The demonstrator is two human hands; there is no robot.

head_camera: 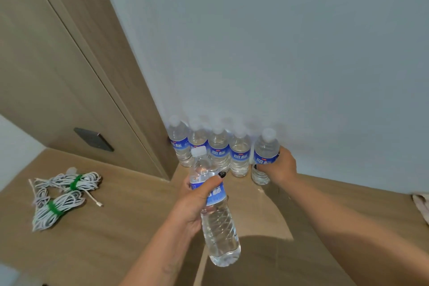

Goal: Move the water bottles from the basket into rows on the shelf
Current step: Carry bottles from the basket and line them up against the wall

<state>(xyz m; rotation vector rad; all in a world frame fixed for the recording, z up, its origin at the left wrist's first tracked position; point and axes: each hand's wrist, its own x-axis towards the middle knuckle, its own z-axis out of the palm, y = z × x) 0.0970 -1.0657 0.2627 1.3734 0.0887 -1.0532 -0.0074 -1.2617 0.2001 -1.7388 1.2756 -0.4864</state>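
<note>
We see a tan wooden shelf (130, 227) across the lower frame. At centre, five water bottles (218, 151) stand on it against the wall; two bundled white cables (60, 197) lie lower left.

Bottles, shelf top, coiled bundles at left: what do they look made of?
Bottles: clear thin plastic, ribbed, glossy blue labels, white caps. Shelf: matte wood-grain surface, probably laminate. Bundles: white cord or cable, green ties; too blurred to settle.

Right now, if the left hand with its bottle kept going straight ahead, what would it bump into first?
Probably the row of bottles standing against the wall. The left hand holds its bottle just in front of them, cap toward the row's middle. Depth is hard to judge from one view.
</note>
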